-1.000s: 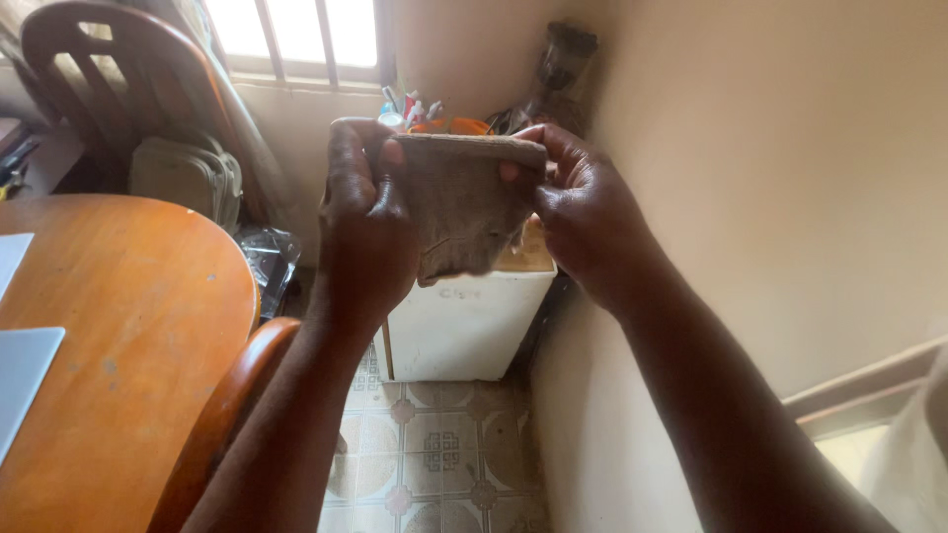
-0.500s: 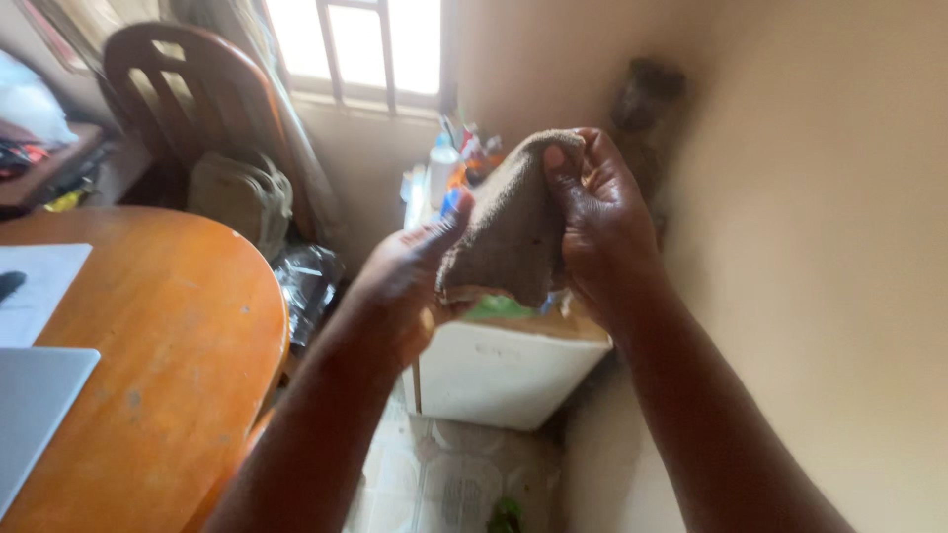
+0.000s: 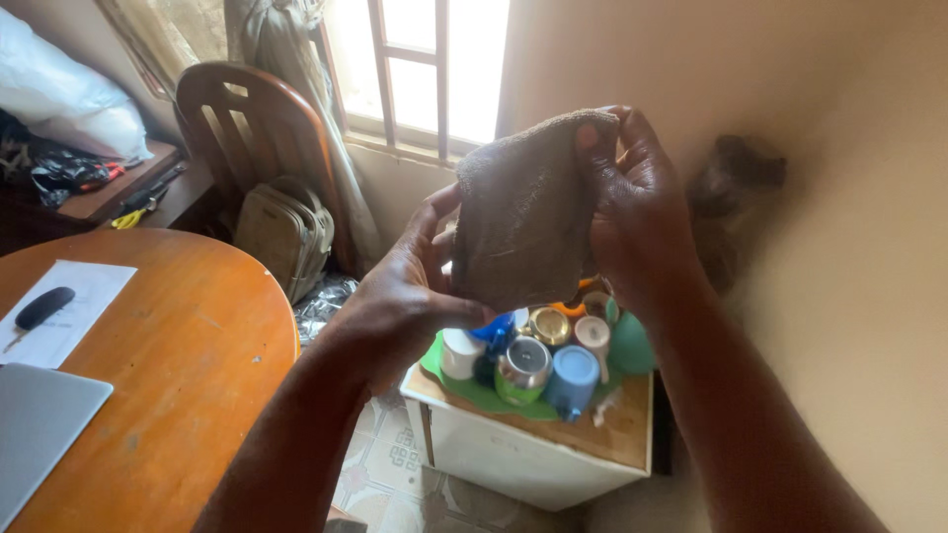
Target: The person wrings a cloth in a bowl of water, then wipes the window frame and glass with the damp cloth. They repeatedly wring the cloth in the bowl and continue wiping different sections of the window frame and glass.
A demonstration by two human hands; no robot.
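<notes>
The brown cloth [image 3: 523, 212] is now doubled over and held upright in front of the window, where a second ago it was stretched flat and wide between both hands. The left hand [image 3: 405, 296] has dropped from the top edge to the cloth's lower left corner, pinching it between thumb and fingers, while the right hand [image 3: 637, 212] stays clamped on the top right fold. The view has also tipped down and leftward, so the folding looks about halfway along: one fold made, the lower edge being gathered.

Counted from near to far, with the cloth as the landmark:

- One laptop [image 3: 39, 424] at the lower left, far left of the cloth, on one round wooden table [image 3: 188, 375].
- One sheet of paper [image 3: 69, 311] with one dark key fob [image 3: 44, 306] on it, left of the cloth.
- One white cabinet [image 3: 513, 459] directly below the cloth, bearing one green tray [image 3: 484, 395].
- On the tray, about six cups and tins, among them one blue mug [image 3: 573, 380] and one steel tin [image 3: 523, 360]; others are hidden behind the cloth.
- One wooden chair [image 3: 252, 128] with one tan bag [image 3: 286, 232], left of the cloth and farther off.
- One barred window [image 3: 425, 59] behind the cloth.
</notes>
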